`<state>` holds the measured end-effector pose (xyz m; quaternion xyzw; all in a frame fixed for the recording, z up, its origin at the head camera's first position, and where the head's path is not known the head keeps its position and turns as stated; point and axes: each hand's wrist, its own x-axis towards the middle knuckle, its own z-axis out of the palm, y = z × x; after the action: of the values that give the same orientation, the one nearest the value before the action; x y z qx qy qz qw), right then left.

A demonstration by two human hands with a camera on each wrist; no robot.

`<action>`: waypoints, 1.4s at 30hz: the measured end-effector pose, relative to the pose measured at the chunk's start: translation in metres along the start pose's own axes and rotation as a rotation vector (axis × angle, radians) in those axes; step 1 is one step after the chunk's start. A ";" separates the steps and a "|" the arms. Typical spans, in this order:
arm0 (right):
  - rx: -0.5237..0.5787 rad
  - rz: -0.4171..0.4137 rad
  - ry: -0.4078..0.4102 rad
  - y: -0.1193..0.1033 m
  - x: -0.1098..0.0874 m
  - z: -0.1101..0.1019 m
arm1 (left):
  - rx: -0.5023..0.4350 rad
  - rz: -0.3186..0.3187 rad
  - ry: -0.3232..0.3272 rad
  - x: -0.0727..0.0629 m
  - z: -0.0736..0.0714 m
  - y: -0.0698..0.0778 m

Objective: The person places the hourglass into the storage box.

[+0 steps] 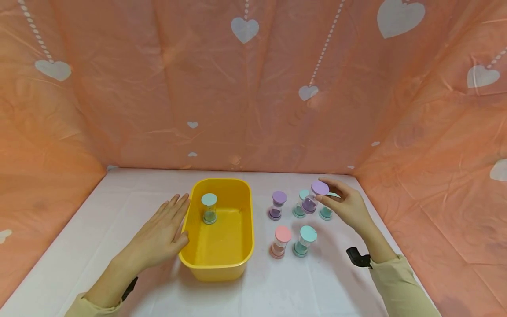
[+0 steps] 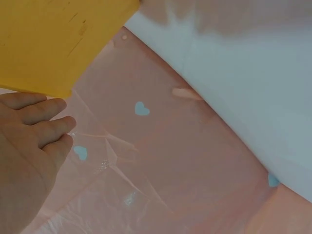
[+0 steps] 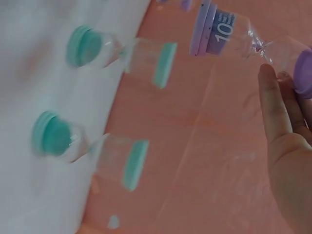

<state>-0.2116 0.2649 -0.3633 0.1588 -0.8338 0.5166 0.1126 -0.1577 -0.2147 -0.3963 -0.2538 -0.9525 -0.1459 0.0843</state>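
This looks like a small makeshift booth: creased, glossy orange-pink plastic sheeting, printed with flat white hearts and dotted white strings, closes in the back and both sides of a flat, white-covered tabletop; what kind of building lies beyond cannot be told

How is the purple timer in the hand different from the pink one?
The held purple timer has purple caps; the pink timer has pink ones. The purple timer tilts in the right hand, while the pink timer stands upright on the tabletop. Both have see-through middles and round caps.
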 end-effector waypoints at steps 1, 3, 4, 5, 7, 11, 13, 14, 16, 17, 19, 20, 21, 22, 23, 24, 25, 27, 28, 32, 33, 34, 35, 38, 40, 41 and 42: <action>-0.001 -0.005 -0.003 -0.003 0.002 0.001 | 0.001 0.000 -0.002 0.000 0.000 0.000; 0.012 -0.013 -0.015 -0.009 0.007 0.004 | 0.005 0.005 -0.002 0.000 0.000 0.000; 0.020 -0.016 -0.023 -0.012 0.009 0.006 | 0.007 0.008 0.000 0.000 0.000 0.000; 0.028 -0.018 -0.031 -0.015 0.012 0.008 | 0.009 0.011 0.005 0.000 0.000 0.000; 0.052 -0.020 -0.051 -0.021 0.017 0.012 | 0.009 0.015 0.010 0.000 0.000 0.000; 0.104 -0.042 -0.093 -0.034 0.026 0.023 | 0.009 0.019 0.013 0.000 0.002 -0.001; 0.123 -0.060 -0.110 -0.040 0.031 0.029 | 0.012 0.021 0.008 0.000 0.003 -0.002; 0.132 -0.072 -0.120 -0.042 0.033 0.032 | 0.013 0.022 0.008 0.000 0.003 -0.002; 0.144 -0.093 -0.138 -0.047 0.038 0.038 | 0.016 0.026 0.009 0.000 0.003 -0.003; 0.153 -0.103 -0.146 -0.049 0.040 0.042 | 0.018 0.030 0.011 0.000 0.003 -0.003; 0.165 -0.119 -0.165 -0.052 0.045 0.048 | 0.026 0.038 0.017 0.000 0.002 -0.003; 0.173 -0.125 -0.175 -0.054 0.047 0.051 | 0.030 0.042 0.020 0.000 0.002 -0.002; 0.176 -0.131 -0.184 -0.056 0.050 0.054 | 0.033 0.045 0.022 0.000 0.001 -0.002; 0.180 -0.132 -0.193 -0.059 0.052 0.058 | 0.038 0.049 0.028 0.000 0.001 -0.002; 0.180 -0.131 -0.201 -0.061 0.054 0.061 | 0.040 0.050 0.027 0.000 0.000 -0.002; 0.177 -0.126 -0.209 -0.064 0.056 0.064 | 0.040 0.049 0.026 0.000 0.000 -0.001; 0.174 -0.120 -0.216 -0.066 0.058 0.068 | 0.042 0.049 0.025 0.000 0.000 -0.001; 0.170 -0.106 -0.229 -0.071 0.062 0.075 | 0.043 0.046 0.019 0.000 -0.001 -0.001; 0.175 -0.098 -0.236 -0.074 0.064 0.079 | 0.042 0.045 0.017 0.000 -0.001 -0.001; 0.203 -0.089 -0.265 -0.082 0.071 0.094 | 0.047 0.041 0.009 0.002 -0.001 0.000; 0.210 -0.093 -0.274 -0.084 0.073 0.098 | 0.047 0.040 0.006 0.002 -0.001 0.000; 0.213 -0.101 -0.281 -0.085 0.075 0.102 | 0.048 0.040 0.004 0.002 -0.001 0.000; 0.213 -0.109 -0.290 -0.086 0.076 0.106 | 0.048 0.040 0.003 0.002 -0.001 0.000; 0.213 -0.145 -0.315 -0.087 0.080 0.118 | 0.040 0.034 -0.008 0.003 -0.002 0.000; 0.211 -0.163 -0.333 -0.087 0.082 0.126 | 0.038 0.032 -0.014 0.002 -0.002 0.000; 0.213 -0.169 -0.342 -0.087 0.083 0.130 | 0.037 0.032 -0.016 0.002 -0.003 0.000; 0.212 -0.174 -0.351 -0.087 0.084 0.134 | 0.037 0.033 -0.015 0.003 -0.003 0.000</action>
<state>-0.2592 0.0963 -0.3208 0.3284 -0.7649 0.5540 -0.0073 -0.1598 -0.2145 -0.3931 -0.2691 -0.9513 -0.1249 0.0842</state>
